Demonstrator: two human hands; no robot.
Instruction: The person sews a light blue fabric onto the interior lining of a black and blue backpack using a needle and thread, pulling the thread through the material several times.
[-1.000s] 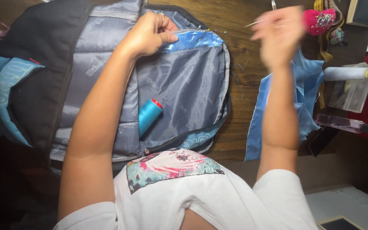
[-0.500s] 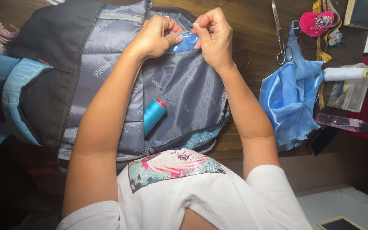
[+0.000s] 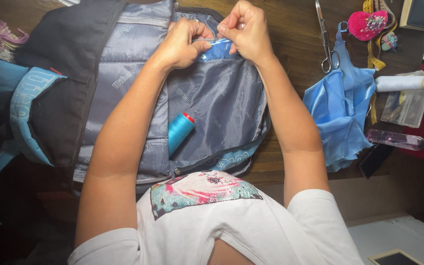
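Both hands are pinched together on the shiny blue satin patch [image 3: 217, 49] at the far edge of the open grey quilted bag lining [image 3: 222, 103]: left hand [image 3: 182, 44], right hand [image 3: 246, 32]. Slippery fabric could easily slide out of line, and the loose blue thread spool [image 3: 179, 131] might roll off.

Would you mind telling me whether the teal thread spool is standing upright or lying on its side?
On its side. The teal thread spool lies tilted on the grey lining of the opened bag, red-tipped end pointing up and right.
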